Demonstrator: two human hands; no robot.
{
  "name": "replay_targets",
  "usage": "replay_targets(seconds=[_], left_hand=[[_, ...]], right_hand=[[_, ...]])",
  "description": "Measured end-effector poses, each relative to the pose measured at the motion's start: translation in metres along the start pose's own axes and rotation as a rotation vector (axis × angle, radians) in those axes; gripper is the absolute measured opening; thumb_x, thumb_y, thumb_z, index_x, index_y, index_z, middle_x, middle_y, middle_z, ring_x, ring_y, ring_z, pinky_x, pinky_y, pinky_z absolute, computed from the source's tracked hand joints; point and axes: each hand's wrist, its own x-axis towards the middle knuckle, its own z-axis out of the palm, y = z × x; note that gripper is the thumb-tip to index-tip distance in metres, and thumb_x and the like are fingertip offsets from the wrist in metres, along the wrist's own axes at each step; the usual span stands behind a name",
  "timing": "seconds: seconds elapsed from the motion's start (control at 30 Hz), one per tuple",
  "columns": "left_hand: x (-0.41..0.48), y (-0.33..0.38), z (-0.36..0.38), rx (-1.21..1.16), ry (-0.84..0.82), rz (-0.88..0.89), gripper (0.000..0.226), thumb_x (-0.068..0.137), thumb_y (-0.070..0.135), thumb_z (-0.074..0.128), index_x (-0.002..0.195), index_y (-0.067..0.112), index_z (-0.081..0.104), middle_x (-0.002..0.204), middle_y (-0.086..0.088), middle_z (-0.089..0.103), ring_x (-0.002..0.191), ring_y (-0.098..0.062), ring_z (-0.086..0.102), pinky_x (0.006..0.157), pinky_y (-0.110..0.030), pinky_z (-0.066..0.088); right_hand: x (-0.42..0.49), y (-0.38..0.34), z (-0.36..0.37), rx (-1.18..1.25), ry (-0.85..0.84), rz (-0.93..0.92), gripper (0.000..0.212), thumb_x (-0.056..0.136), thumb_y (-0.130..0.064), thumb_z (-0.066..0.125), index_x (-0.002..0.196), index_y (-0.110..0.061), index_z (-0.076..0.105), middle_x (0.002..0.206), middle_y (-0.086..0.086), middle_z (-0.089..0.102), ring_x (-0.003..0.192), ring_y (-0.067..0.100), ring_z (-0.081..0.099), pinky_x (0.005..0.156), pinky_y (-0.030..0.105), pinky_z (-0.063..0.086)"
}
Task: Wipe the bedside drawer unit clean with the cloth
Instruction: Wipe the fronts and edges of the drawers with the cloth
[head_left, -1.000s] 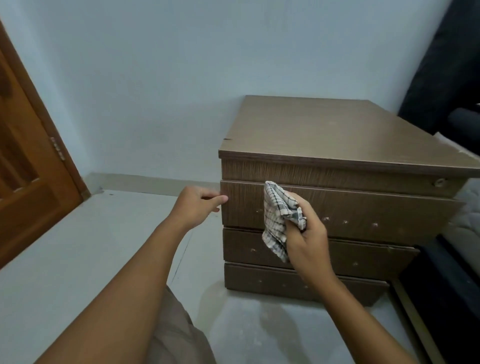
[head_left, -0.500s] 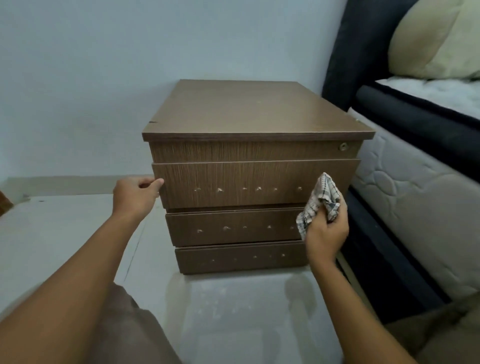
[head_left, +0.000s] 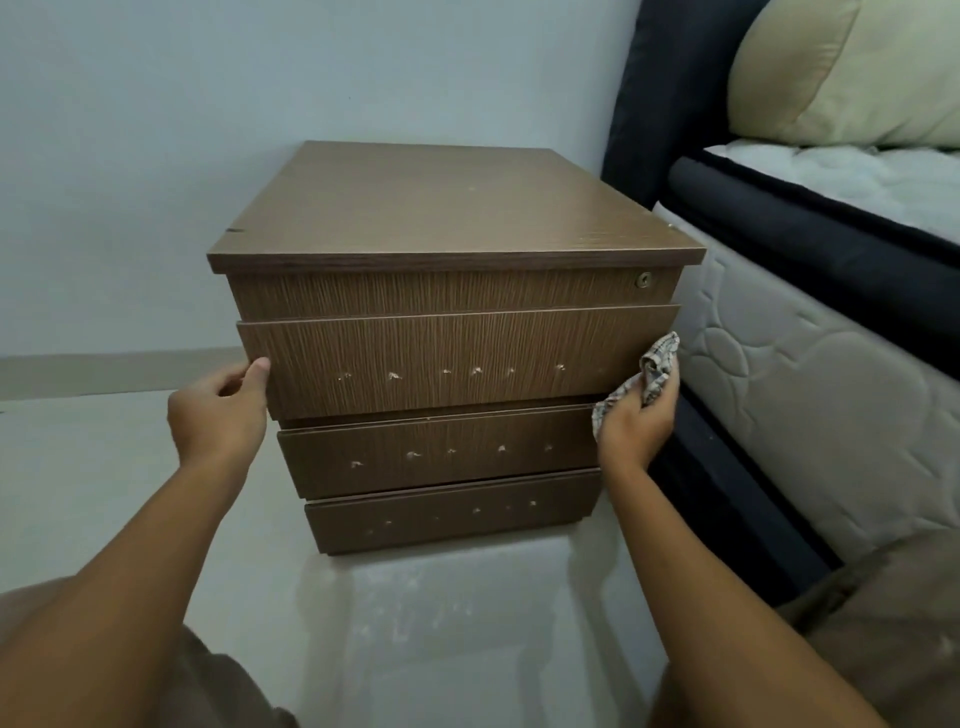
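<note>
The brown wooden bedside drawer unit (head_left: 447, 208) stands on the floor against the wall, with three drawer fronts under a fixed panel that has a lock. Its top drawer (head_left: 457, 358) sticks out a little from the body. My left hand (head_left: 221, 413) grips the left edge of that drawer, thumb on its face. My right hand (head_left: 636, 423) is at the drawer's right edge, closed on a bunched checkered cloth (head_left: 652, 374) that touches the drawer's corner. Small pale scuff marks dot all three drawer fronts.
A bed with a white quilted mattress (head_left: 810, 395), dark frame and headboard (head_left: 670, 88) stands close on the right, a cream pillow (head_left: 852, 73) on top. A pale wall is behind the unit. Glossy light floor (head_left: 467, 623) lies in front. My knees show at both lower corners.
The view swung right, bringing the bed in. My right hand carried the cloth from the drawer front's left part to its right edge. My left hand closed on the left edge; the top drawer now sticks out.
</note>
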Motion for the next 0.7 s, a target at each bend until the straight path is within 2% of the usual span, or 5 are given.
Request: replay_targets(seconds=[0.07,0.3,0.5,0.57,0.7], left_hand=[[0.003,-0.003,-0.001,-0.018,-0.003,-0.016,0.04,0.092,0.034,0.064,0.124,0.009,0.065,0.121,-0.01,0.068,0.109,-0.028,0.065,0.094,-0.046,0.053],[0.008,-0.005,-0.005,-0.026,-0.03,-0.063,0.041,0.091,0.036,0.065,0.123,0.012,0.066,0.123,-0.007,0.067,0.11,-0.026,0.065,0.095,-0.047,0.052],[0.015,0.0,-0.014,0.047,-0.135,-0.041,0.036,0.096,0.031,0.058,0.124,0.011,0.064,0.125,-0.005,0.065,0.109,-0.023,0.064,0.084,-0.033,0.053],[0.017,0.002,-0.018,0.077,-0.187,-0.033,0.034,0.097,0.03,0.056,0.123,0.011,0.064,0.127,-0.007,0.065,0.111,-0.023,0.064,0.082,-0.032,0.052],[0.025,0.007,-0.03,0.138,-0.315,-0.034,0.032,0.098,0.029,0.053,0.124,0.012,0.063,0.129,-0.006,0.063,0.111,-0.021,0.063,0.082,-0.031,0.052]], right_hand=[[-0.007,0.005,0.012,-0.021,-0.022,-0.031,0.061,0.095,0.001,0.044,0.151,-0.018,0.029,0.155,0.005,0.033,0.142,0.016,0.031,0.113,0.02,0.027],[-0.056,0.009,0.049,-0.1,-0.142,-0.127,0.072,0.092,0.007,0.041,0.154,-0.013,0.012,0.162,0.006,0.004,0.149,0.015,-0.001,0.12,0.032,0.0],[-0.095,0.01,0.071,-0.101,-0.242,-0.167,0.076,0.091,0.009,0.042,0.154,-0.014,0.007,0.161,0.001,-0.005,0.148,0.014,-0.01,0.121,0.039,0.0],[-0.109,0.01,0.078,-0.116,-0.27,-0.193,0.075,0.092,0.007,0.042,0.154,-0.015,0.005,0.161,0.0,-0.008,0.148,0.015,-0.012,0.121,0.042,0.001],[-0.143,0.007,0.093,-0.101,-0.357,-0.27,0.077,0.09,0.007,0.042,0.152,-0.017,0.002,0.159,-0.001,-0.009,0.148,0.018,-0.013,0.121,0.039,-0.004]])
